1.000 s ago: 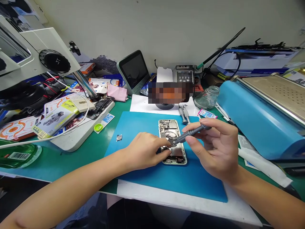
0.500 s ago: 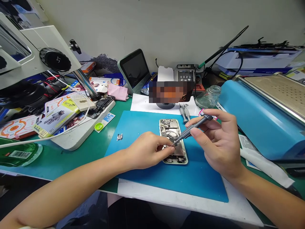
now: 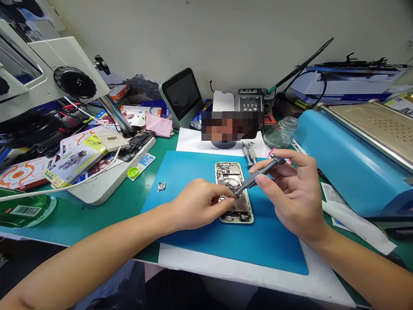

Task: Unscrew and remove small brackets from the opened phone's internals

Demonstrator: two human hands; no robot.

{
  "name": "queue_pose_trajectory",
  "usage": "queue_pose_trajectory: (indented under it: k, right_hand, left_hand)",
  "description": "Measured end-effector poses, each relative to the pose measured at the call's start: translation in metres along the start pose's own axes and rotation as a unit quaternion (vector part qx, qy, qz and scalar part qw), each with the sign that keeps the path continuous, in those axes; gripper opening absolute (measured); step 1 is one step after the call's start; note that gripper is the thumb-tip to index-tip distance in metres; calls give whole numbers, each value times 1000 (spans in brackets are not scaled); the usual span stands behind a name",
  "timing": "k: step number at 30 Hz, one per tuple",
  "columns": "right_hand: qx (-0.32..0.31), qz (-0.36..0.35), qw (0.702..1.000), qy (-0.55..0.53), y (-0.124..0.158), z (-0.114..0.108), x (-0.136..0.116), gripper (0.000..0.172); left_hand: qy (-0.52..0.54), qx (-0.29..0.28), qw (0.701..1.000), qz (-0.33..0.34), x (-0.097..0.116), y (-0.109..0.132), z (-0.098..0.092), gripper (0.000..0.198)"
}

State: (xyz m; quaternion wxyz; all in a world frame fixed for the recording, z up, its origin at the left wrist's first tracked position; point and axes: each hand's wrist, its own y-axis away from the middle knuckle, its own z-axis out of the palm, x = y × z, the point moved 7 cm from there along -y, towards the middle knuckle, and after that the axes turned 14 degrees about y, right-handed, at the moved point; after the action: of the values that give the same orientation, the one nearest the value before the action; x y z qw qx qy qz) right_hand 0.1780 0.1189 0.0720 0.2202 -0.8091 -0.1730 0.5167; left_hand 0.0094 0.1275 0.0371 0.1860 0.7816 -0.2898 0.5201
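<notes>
An opened phone (image 3: 236, 172) lies on the blue mat (image 3: 180, 163), its inner parts and metal plates showing. Over its left half, my left hand (image 3: 201, 204) is pinched, thumb and forefinger meeting around something too small to name. My right hand (image 3: 295, 189) grips a dark grey screwdriver (image 3: 258, 176) between thumb and fingers, tilted down to the left. The screwdriver's tip comes right to my left fingertips, above the phone; whether it touches a screw cannot be seen. A small silver metal part (image 3: 161, 186) lies on the mat's left side.
Two grey screwdrivers (image 3: 250, 153) lie behind the phone, near a glass jar (image 3: 281, 131). On the right stands a blue machine (image 3: 348, 163). A microscope (image 3: 74, 82) overhangs boxes at left, with a green bottle (image 3: 26, 209) at the desk edge.
Hardly anything differs: the view has shifted slightly, and both hands keep their hold, with the screwdriver still angled to my left fingertips.
</notes>
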Motion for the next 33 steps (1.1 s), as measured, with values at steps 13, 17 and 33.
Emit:
queue_pose_trajectory:
  k: [13,17,33]
  right_hand:
    - [9,-5,1000,-2,-1,-1,0,37]
    - [12,-6,1000,-2,-1,-2,-2,36]
    - [15,-8,1000,6,0,-2,-2,35]
  left_hand:
    - [-39,30,998,40,3,0,-4,18]
    - [-54,37,996,56,4,0,-4,17]
    - [-71,35,992,102,4,1,-3,14]
